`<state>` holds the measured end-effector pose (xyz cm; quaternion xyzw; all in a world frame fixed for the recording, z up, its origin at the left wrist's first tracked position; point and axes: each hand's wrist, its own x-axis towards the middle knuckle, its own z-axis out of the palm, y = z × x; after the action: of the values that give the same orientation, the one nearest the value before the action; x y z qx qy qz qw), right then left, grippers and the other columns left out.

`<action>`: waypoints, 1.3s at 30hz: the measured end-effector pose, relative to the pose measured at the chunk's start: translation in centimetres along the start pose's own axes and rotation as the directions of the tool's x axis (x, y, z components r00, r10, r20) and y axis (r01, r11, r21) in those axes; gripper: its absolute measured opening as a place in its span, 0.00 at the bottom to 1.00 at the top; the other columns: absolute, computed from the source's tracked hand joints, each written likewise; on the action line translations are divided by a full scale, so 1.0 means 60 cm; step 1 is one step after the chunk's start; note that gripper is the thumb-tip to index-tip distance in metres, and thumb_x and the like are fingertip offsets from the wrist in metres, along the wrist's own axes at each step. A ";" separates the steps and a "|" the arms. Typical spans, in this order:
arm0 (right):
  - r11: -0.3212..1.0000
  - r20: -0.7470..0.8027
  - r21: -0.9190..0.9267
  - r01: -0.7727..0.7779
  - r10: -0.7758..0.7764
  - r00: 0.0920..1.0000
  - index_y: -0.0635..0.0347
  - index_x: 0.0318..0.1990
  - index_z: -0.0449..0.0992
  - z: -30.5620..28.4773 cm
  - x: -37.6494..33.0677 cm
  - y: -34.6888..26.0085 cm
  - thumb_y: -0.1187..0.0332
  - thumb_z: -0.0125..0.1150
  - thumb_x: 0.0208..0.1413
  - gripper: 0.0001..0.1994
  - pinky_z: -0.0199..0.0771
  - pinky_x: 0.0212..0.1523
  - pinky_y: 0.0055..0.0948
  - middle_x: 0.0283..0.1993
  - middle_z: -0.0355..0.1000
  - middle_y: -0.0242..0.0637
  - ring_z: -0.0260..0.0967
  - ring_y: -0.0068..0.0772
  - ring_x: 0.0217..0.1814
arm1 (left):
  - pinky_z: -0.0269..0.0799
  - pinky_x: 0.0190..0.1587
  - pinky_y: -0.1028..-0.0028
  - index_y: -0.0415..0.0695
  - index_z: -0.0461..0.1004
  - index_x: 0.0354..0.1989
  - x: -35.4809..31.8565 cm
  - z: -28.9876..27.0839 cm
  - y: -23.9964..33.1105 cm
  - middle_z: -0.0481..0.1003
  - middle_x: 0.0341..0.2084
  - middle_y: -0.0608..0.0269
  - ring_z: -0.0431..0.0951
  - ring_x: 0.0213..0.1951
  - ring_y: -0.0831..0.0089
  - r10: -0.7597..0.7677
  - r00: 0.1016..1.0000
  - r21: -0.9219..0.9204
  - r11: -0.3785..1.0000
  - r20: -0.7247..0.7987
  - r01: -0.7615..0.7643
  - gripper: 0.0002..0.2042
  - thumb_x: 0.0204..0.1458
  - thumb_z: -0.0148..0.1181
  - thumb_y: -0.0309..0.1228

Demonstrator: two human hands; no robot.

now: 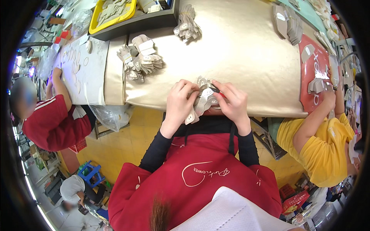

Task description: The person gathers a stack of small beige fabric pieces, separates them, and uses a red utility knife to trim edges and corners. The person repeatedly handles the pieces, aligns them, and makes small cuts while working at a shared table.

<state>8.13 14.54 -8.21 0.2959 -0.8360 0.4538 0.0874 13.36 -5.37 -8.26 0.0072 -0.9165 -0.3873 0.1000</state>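
At the front edge of the table, my left hand [179, 103] is closed with its fingertips on a cluster of grey-beige cut pieces [205, 101], which look like shoe parts. Some have pale faces and small dark-marked holes, and a white strip crosses them. My right hand [234, 103] pinches a small red-and-black tool [214, 88] against the upper side of the same pieces. The tool's tip is too small to make out, and my right fingers cover part of it.
Tied bundles of similar pieces [146, 54] lie at the left, with another bundle [187, 25] behind. A black tray [142, 22] holds a yellow bin [113, 25]. Co-workers sit at both sides, one in red [54, 123], one in yellow [316, 142] beside a red board [308, 96].
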 end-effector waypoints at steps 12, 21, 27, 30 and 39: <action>0.997 0.062 -0.031 0.067 -0.065 0.996 0.51 0.50 0.83 0.016 0.014 -0.008 0.71 0.68 0.51 0.16 0.72 0.26 0.31 0.33 0.77 0.32 0.74 0.33 0.27 | 0.70 0.36 0.73 0.38 0.82 0.43 -0.006 0.001 -0.024 0.76 0.28 0.62 0.73 0.31 0.73 -0.275 0.944 -0.542 0.773 0.183 0.330 0.09 0.56 0.66 0.27; 0.997 0.099 0.080 0.004 -0.012 0.995 0.57 0.41 0.81 0.020 0.023 0.006 0.70 0.70 0.51 0.09 0.76 0.29 0.31 0.34 0.81 0.37 0.79 0.37 0.29 | 0.66 0.35 0.73 0.37 0.82 0.34 -0.002 -0.010 -0.026 0.76 0.25 0.65 0.70 0.33 0.73 -0.192 0.957 -0.428 0.862 0.218 0.270 0.06 0.53 0.64 0.27; 0.998 0.218 0.055 0.016 -0.028 0.976 0.60 0.40 0.82 -0.002 0.028 0.010 0.72 0.71 0.49 0.10 0.78 0.31 0.29 0.33 0.81 0.40 0.81 0.36 0.31 | 0.66 0.35 0.71 0.37 0.81 0.32 0.003 -0.010 -0.028 0.75 0.23 0.63 0.70 0.32 0.71 -0.140 0.965 -0.408 0.886 0.221 0.221 0.06 0.50 0.61 0.26; 0.998 0.232 0.044 0.038 -0.048 0.971 0.59 0.39 0.82 -0.007 0.032 0.009 0.72 0.71 0.48 0.10 0.77 0.30 0.29 0.32 0.81 0.39 0.81 0.36 0.30 | 0.66 0.35 0.71 0.37 0.82 0.32 0.003 -0.010 -0.029 0.75 0.24 0.63 0.70 0.32 0.70 -0.144 0.963 -0.417 0.880 0.226 0.229 0.07 0.50 0.61 0.27; 0.997 0.218 0.047 0.067 -0.075 0.973 0.58 0.38 0.82 -0.008 0.032 0.006 0.72 0.71 0.47 0.09 0.75 0.29 0.30 0.31 0.80 0.38 0.79 0.36 0.28 | 0.66 0.35 0.71 0.37 0.80 0.29 0.004 -0.012 -0.027 0.75 0.23 0.64 0.69 0.32 0.71 -0.143 0.957 -0.415 0.877 0.253 0.241 0.06 0.49 0.60 0.27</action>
<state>6.28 14.27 -7.42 0.3757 -0.8204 0.4310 0.0047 13.18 -7.03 -8.92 0.0340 -0.8045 -0.5916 -0.0395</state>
